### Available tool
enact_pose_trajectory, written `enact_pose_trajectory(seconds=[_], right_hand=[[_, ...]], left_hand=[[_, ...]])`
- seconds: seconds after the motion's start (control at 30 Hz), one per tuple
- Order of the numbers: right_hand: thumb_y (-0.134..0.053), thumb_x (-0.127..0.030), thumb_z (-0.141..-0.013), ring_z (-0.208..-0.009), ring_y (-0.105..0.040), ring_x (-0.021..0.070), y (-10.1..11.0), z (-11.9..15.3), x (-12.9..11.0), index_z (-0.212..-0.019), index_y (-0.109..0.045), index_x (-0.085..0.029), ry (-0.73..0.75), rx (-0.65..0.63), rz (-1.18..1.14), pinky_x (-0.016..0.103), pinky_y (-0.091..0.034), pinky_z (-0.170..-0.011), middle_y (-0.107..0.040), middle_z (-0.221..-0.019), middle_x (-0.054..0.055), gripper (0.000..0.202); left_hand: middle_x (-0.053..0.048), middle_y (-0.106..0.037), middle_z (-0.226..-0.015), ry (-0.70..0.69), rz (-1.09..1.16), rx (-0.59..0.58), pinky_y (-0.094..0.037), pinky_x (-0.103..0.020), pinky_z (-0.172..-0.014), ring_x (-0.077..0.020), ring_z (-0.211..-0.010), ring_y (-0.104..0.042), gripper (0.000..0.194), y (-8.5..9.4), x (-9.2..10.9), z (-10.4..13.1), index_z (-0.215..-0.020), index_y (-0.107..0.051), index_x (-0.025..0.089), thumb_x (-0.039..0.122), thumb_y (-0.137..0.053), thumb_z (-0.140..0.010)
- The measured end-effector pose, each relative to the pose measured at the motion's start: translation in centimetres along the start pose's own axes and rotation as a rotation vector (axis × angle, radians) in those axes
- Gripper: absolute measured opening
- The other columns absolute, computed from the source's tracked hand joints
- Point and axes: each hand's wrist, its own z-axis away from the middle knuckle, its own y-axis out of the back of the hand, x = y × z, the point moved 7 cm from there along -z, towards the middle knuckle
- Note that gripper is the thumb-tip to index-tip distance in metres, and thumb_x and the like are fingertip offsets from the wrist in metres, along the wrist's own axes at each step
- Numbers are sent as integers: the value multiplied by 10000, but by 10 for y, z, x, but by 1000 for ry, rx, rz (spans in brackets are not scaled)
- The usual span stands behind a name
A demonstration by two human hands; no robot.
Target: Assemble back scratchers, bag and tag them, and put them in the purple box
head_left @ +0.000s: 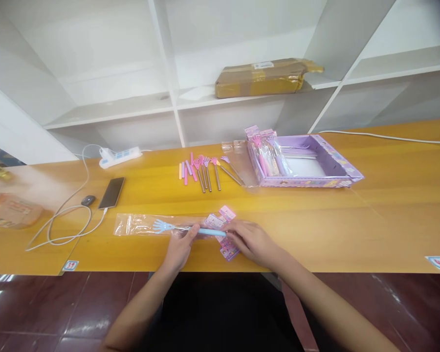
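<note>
A light blue back scratcher point(212, 232) with a hand-shaped head lies level above the near part of the wooden table. My left hand point(179, 248) is closed on its middle, thumb on top. At the handle's right end, the fingers of my right hand point(251, 239) are pressed together on the tip. Under the scratcher stretches a clear plastic bag point(137, 225). Several pink and purple printed cards point(229, 252) lie beneath and beside the handle, partly hidden by my right hand.
Behind my hands lie loose scratcher heads with metal rods point(218, 178) and coloured handles point(186, 173). A purple box point(304, 182) holds bagged scratchers. At left are a phone point(112, 192), cable, mouse point(88, 200) and power strip point(121, 157). A taped parcel point(258, 80) sits on the shelf.
</note>
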Motion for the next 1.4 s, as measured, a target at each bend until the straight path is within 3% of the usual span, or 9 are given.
enact_pose_trajectory(seconds=[0.27, 0.43, 0.67, 0.87, 1.0, 1.13, 1.27, 1.4], right_hand=[[-547, -176, -1089, -981, -778, 207, 4, 2, -4, -1241, -650, -254, 153, 73, -34, 354, -627, -867, -806, -1065, 62, 200], [-654, -258, -1059, -818, -731, 178, 6, -3, -8, -1099, -627, -246, 95, 97, -96, 306, -596, -722, -764, -981, 60, 50], [-695, -342, -1022, -705, -662, 150, -8, -1, -8, -1074, -518, -253, -14, 39, -140, 267, -522, -611, -704, -964, 43, 205], [-629, -311, -1058, -623, -613, 127, -12, -1, -9, -1111, -524, -242, -29, -11, -99, 248, -474, -584, -672, -846, -4, 136], [-550, -242, -1095, -668, -639, 142, -13, -2, -11, -1081, -549, -241, 21, -47, -110, 256, -485, -634, -684, -807, -4, 15], [-548, -206, -1087, -752, -676, 165, -12, -2, -14, -1073, -581, -244, 71, -68, -117, 275, -512, -691, -735, -872, 23, 52], [-565, -208, -1065, -762, -674, 171, -7, -2, -17, -1118, -600, -250, 90, -85, -141, 292, -532, -726, -748, -903, 29, 76], [-553, -158, -975, -900, -699, 213, -2, 0, -21, -1199, -590, -250, 146, -92, -185, 356, -566, -848, -756, -1035, 65, 245]], left_hand=[[-140, -829, -952, 21, 77, -35, -636, -390, -801, -289, -919, -786, 367, 3, -2, -2, -914, -822, 144, 504, -865, -858], [-146, -826, -968, 21, -32, -163, -633, -389, -790, -282, -852, -785, 391, -11, 3, 2, -940, -850, 156, 537, -856, -854], [-99, -818, -859, 56, -245, -371, -630, -408, -825, -282, -816, -765, 314, -33, -2, 12, -934, -855, 204, 511, -829, -871], [-107, -827, -1006, 46, -286, -365, -607, -420, -935, -314, -1008, -759, 316, -29, -7, 9, -1027, -849, 217, 494, -823, -877], [-81, -792, -916, 27, -224, -316, -606, -344, -792, -240, -835, -738, 344, -23, -5, 5, -1033, -797, 196, 499, -830, -875], [-53, -767, -847, 81, -86, -310, -551, -293, -678, -180, -696, -689, 428, -17, -13, 4, -1074, -739, 171, 521, -853, -855], [-72, -779, -899, 98, -32, -222, -558, -307, -727, -196, -774, -712, 396, -11, -15, 3, -1068, -741, 153, 477, -855, -870], [-67, -778, -937, 112, 45, -149, -565, -309, -779, -193, -825, -714, 388, -9, -11, 2, -1087, -752, 158, 421, -892, -837]])
